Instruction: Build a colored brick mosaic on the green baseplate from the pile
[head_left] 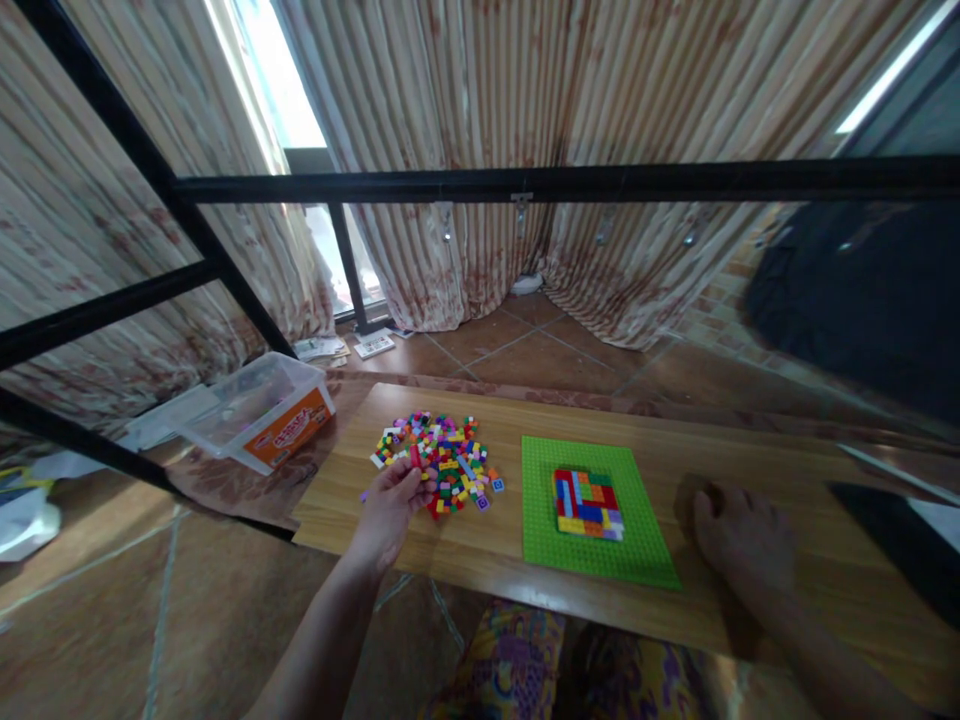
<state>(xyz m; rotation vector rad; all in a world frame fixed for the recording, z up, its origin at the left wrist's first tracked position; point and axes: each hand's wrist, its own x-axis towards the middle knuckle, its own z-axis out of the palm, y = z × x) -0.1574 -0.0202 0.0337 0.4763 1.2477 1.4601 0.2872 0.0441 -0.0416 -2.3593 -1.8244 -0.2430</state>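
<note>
I read L hand (394, 495) as pinching a red brick (415, 457), long axis approx. fore-aft. R hand (742, 530) rests on the tabletop (480, 545), fingers loosely curled; palm hidden, so I can't tell if it grips anything. Ref. position: brick assy. (589, 505) sits on green baseplate (538, 520), between hands, R hand nearer. Loose-brick pile (450, 455) lies at & beyond L fingertips. Qty: held brick 1, baseplate 1, assy. 1, pile 1; loose pcs. overlap, uncountable.
</note>
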